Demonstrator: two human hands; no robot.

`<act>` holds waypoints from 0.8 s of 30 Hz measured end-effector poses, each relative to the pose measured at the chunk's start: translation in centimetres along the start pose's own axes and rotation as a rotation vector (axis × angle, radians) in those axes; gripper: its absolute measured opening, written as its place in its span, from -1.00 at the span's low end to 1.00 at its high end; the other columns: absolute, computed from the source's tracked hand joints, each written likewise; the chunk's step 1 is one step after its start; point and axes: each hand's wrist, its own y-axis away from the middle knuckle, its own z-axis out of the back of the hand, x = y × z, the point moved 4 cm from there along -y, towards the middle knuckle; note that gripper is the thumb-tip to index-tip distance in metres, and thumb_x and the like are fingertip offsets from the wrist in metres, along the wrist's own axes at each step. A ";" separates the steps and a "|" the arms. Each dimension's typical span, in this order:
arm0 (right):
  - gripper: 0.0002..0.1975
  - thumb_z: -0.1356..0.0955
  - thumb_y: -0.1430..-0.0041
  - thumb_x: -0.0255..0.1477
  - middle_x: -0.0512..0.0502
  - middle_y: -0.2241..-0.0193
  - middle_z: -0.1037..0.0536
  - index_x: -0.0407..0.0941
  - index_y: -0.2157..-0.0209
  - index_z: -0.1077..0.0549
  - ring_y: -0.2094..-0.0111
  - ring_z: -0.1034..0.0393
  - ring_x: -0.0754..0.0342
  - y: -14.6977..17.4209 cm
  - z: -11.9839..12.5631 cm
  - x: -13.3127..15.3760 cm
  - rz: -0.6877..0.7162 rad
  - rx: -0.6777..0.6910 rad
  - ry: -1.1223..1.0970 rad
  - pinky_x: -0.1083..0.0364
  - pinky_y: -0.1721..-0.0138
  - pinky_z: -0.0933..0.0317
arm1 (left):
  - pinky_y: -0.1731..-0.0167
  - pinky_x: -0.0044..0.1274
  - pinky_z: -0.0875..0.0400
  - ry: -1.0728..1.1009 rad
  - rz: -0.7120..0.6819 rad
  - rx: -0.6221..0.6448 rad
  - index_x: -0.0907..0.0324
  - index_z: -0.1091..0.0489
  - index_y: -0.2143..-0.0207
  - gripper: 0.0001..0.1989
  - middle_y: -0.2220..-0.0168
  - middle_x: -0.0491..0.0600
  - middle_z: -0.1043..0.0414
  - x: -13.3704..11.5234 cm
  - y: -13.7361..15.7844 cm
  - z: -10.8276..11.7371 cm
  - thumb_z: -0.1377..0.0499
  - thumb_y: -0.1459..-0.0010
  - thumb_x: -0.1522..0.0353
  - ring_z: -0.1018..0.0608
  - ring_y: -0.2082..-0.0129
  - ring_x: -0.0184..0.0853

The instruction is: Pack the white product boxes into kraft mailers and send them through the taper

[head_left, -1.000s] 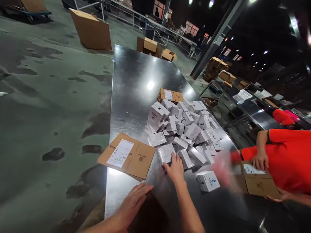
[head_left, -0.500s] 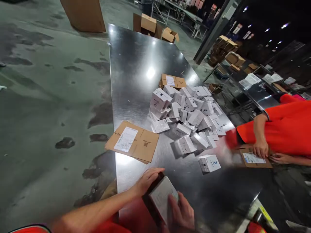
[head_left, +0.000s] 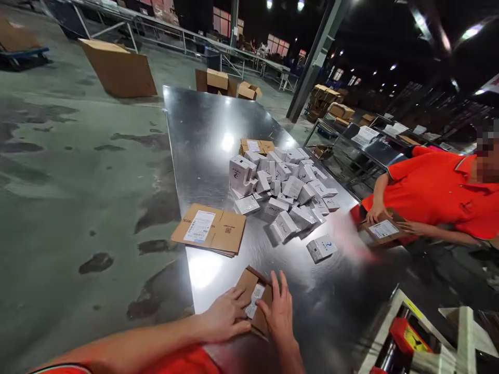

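A small brown cardboard box with a white label on top lies between my hands at the near edge of the metal table. My left hand presses on its left side, fingers bent over the top panel. My right hand grips the right side, its fingers stretched along the far edge and its thumb over the label. Inside the cardboard, nothing shows. Beyond my hands lies a stack of flat cardboard cartons with a label. A heap of small white boxes covers the table's middle, and one white box sits apart.
Across the metal table, a co-worker in an orange shirt handles a labelled cardboard box. More flat cartons lie behind the heap. A tape dispenser stands at the lower right.
The white box that my right hand was pressing into the open cardboard is now covered by a labelled panel. My left hand has moved onto the top. The view has tilted upward.
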 end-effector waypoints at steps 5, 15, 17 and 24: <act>-0.55 -0.13 -0.45 -0.20 -0.09 -0.27 -0.36 0.12 -0.25 -0.37 -0.33 -0.17 -0.21 2.5 -2.5 0.1 0.077 0.058 -0.128 -0.38 -0.27 -0.10 | -0.14 -0.27 -0.34 0.062 0.320 -0.257 0.21 -0.34 -0.19 -0.23 -0.12 0.18 -0.40 2.6 -0.8 2.5 -0.39 0.06 0.14 -0.44 -0.10 -0.01; -0.47 -0.17 -0.39 -0.04 -0.14 -0.26 -0.36 -0.02 -0.11 -0.53 -0.38 -0.06 -0.13 3.6 -3.4 -1.2 -0.196 0.079 -0.519 -0.19 -0.26 -0.22 | -0.23 -0.24 -0.22 0.167 0.450 -0.207 0.28 -0.32 -0.24 -0.20 -0.19 0.24 -0.37 4.4 -3.7 1.7 -0.16 -0.13 -0.08 -0.38 -0.20 0.06; -0.52 -0.20 -0.39 -0.12 -0.20 -0.26 -0.36 -0.08 -0.09 -0.54 -0.39 -0.03 -0.18 4.0 -4.2 -0.7 -0.184 0.016 -0.483 -0.24 -0.25 -0.21 | -0.22 -0.24 -0.24 0.166 0.453 -0.196 0.26 -0.32 -0.24 -0.24 -0.18 0.22 -0.38 4.5 -3.5 1.7 -0.14 -0.15 -0.06 -0.40 -0.18 0.04; -0.59 -0.17 -0.42 -0.29 -0.17 -0.28 -0.33 -0.07 -0.09 -0.53 -0.42 0.06 -0.16 3.6 -4.6 0.0 -0.101 0.003 -0.512 -0.29 -0.27 -0.16 | -0.23 -0.28 -0.24 0.103 0.493 -0.222 0.33 -0.26 -0.29 -0.37 -0.17 0.26 -0.39 4.8 -4.0 1.1 0.00 -0.31 0.14 -0.42 -0.18 -0.03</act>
